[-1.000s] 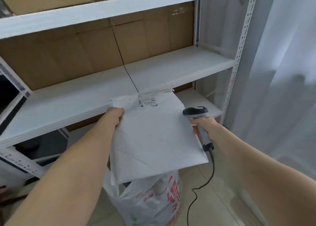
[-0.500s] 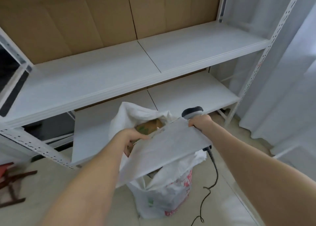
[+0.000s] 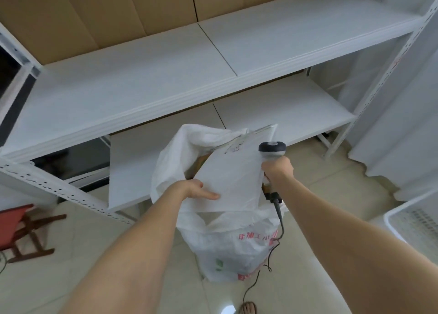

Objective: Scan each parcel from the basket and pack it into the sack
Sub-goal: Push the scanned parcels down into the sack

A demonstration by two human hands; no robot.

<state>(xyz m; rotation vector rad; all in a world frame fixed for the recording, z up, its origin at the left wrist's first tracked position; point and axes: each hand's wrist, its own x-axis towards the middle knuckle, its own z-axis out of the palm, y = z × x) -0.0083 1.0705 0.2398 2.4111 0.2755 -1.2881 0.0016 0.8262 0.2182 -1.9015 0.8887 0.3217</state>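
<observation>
A flat white parcel (image 3: 233,176) lies tilted over the open mouth of the white woven sack (image 3: 237,249), which stands on the floor and bears red print. My left hand (image 3: 195,190) holds the parcel's near left edge, thumb on top. My right hand (image 3: 277,169) grips the handle of a black and grey barcode scanner (image 3: 272,148) at the parcel's right edge; its cable hangs down across the sack. Brown items show inside the sack under the parcel.
White metal shelving (image 3: 166,81) with cardboard behind it stands just beyond the sack. A white plastic basket (image 3: 403,216) sits at the right edge, a red stool (image 3: 14,221) at the left. White curtains hang at the right. A foot shows at the bottom.
The parcel came down from shelf height, where it was held flat, to the sack's mouth. Both hands dropped with it and the view tipped toward the floor.
</observation>
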